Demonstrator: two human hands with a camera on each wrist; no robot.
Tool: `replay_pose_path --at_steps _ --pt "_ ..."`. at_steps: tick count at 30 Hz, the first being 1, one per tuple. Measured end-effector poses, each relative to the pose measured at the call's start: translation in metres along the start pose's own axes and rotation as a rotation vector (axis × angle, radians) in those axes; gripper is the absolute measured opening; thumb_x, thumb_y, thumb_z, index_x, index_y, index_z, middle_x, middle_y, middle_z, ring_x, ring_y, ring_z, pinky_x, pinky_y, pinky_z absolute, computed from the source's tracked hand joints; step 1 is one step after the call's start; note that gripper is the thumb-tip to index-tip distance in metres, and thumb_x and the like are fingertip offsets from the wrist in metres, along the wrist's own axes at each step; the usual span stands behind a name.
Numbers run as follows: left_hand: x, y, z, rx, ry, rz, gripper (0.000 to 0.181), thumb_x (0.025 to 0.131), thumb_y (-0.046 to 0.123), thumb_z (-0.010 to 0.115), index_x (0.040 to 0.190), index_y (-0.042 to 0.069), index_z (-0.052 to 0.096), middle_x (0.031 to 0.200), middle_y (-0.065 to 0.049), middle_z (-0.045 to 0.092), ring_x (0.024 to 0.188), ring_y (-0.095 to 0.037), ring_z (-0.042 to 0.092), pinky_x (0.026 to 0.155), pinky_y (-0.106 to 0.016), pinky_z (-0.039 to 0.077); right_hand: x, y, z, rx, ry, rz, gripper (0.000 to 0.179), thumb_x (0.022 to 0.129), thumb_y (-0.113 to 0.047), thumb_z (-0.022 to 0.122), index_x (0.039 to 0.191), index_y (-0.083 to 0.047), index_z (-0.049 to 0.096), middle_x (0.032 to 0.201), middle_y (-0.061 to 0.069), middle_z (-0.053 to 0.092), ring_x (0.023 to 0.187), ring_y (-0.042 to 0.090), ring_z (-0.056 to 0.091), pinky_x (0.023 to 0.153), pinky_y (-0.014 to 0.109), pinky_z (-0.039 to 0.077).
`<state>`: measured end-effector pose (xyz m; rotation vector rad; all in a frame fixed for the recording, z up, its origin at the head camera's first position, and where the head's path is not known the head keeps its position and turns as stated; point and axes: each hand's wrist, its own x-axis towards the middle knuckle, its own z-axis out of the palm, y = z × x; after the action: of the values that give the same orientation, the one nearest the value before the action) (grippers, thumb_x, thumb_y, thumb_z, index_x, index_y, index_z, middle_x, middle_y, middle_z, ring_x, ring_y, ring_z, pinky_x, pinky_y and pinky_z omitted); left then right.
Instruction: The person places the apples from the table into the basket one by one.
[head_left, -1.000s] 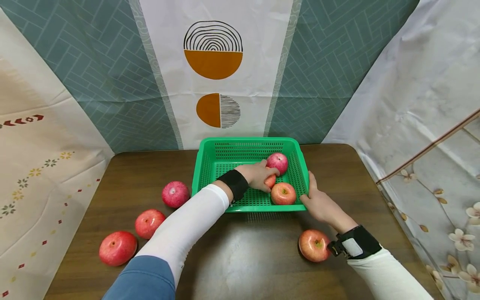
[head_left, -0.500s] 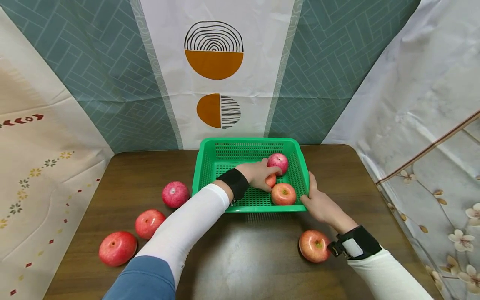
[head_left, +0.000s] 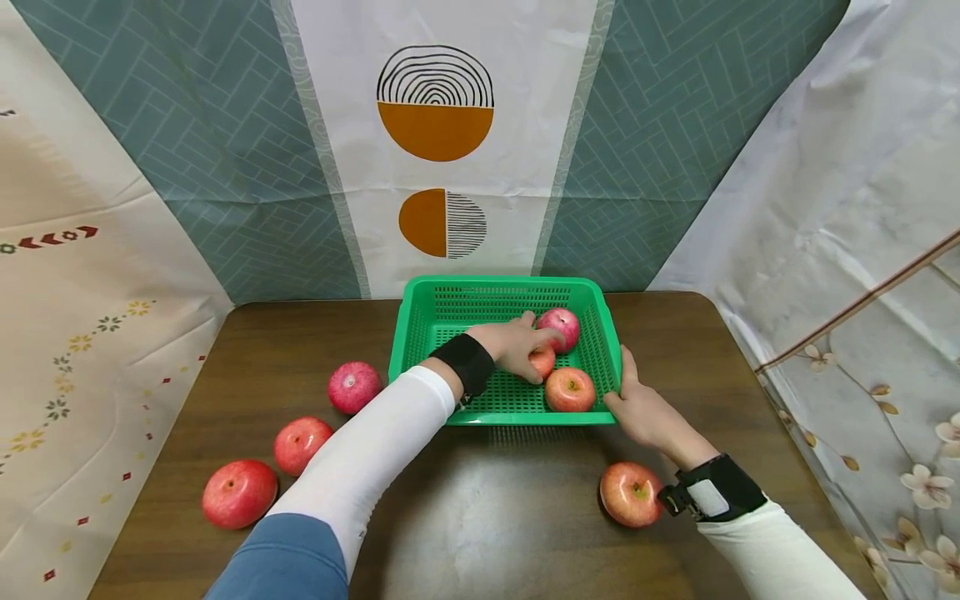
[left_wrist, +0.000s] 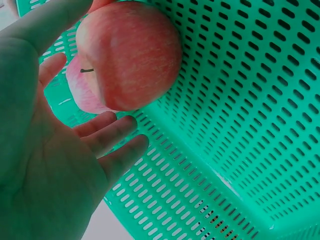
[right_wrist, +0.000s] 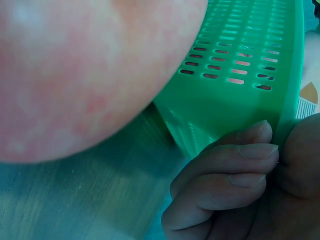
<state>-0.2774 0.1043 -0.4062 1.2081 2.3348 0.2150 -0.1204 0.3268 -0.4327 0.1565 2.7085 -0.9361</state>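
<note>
A green plastic basket [head_left: 487,418] stands at the back of the table with apples in it. My left hand [head_left: 512,346] reaches inside over an apple [head_left: 542,362], its fingers spread and fairly straight. In the left wrist view this apple [left_wrist: 130,55] lies beside the thumb and fingertips; whether they touch it is unclear. A darker pink apple [head_left: 559,330] sits behind it, and another apple [head_left: 570,390] in front. My right hand [head_left: 648,414] grips the basket's right front corner; in the right wrist view its curled fingers [right_wrist: 235,180] lie along the rim.
On the brown wooden table [head_left: 465,517], one apple [head_left: 630,494] sits by the right wrist. Left of the basket stand a dark pink apple [head_left: 354,387], a red apple [head_left: 302,443] and a larger red one [head_left: 239,493]. Patterned cloth [head_left: 450,292] hangs behind.
The left hand has drawn back slightly to the left and its fingers have spread a little. The apples, basket and right hand stay in place; the head view has shifted slightly.
</note>
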Motion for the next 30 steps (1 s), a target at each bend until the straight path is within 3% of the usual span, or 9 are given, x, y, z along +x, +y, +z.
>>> replay_pose_path --at_steps 6,15,24,30 --pt "-0.001 -0.004 0.000 -0.021 -0.017 -0.016 0.078 0.097 0.041 0.075 0.164 0.034 0.037 0.166 -0.025 0.025 0.146 -0.034 0.041 0.111 -0.049 0.046 0.000 -0.001 0.001 0.003 -0.004 0.003 0.091 0.106 -0.020 0.045 0.163 0.003 -0.021 0.119 0.034 0.064 0.099 0.035 0.064 0.087 0.054 0.051" --pt "-0.011 -0.004 -0.005 -0.036 -0.020 -0.004 0.082 0.098 0.042 0.075 0.167 0.034 0.032 0.174 -0.021 0.014 0.158 -0.036 0.025 0.118 -0.051 0.040 -0.003 -0.003 0.000 -0.028 0.004 -0.008 0.091 0.106 -0.019 0.045 0.162 0.005 -0.021 0.111 0.031 0.068 0.093 0.034 0.064 0.082 0.051 0.051" --pt "-0.020 -0.006 -0.009 -0.041 0.000 0.007 0.084 0.098 0.045 0.073 0.168 0.033 0.029 0.174 -0.018 0.014 0.159 -0.034 0.023 0.118 -0.054 0.040 -0.003 -0.002 0.000 -0.026 0.000 -0.008 0.090 0.105 -0.019 0.044 0.163 0.004 -0.021 0.107 0.026 0.066 0.087 0.033 0.061 0.072 0.042 0.045" --pt "-0.023 -0.011 -0.008 -0.036 0.023 0.031 0.085 0.097 0.046 0.075 0.167 0.032 0.030 0.169 -0.016 0.023 0.151 -0.032 0.032 0.114 -0.051 0.044 -0.004 -0.004 -0.002 -0.026 -0.003 -0.007 0.090 0.106 -0.020 0.044 0.162 0.004 -0.021 0.108 0.027 0.066 0.088 0.033 0.061 0.072 0.043 0.046"
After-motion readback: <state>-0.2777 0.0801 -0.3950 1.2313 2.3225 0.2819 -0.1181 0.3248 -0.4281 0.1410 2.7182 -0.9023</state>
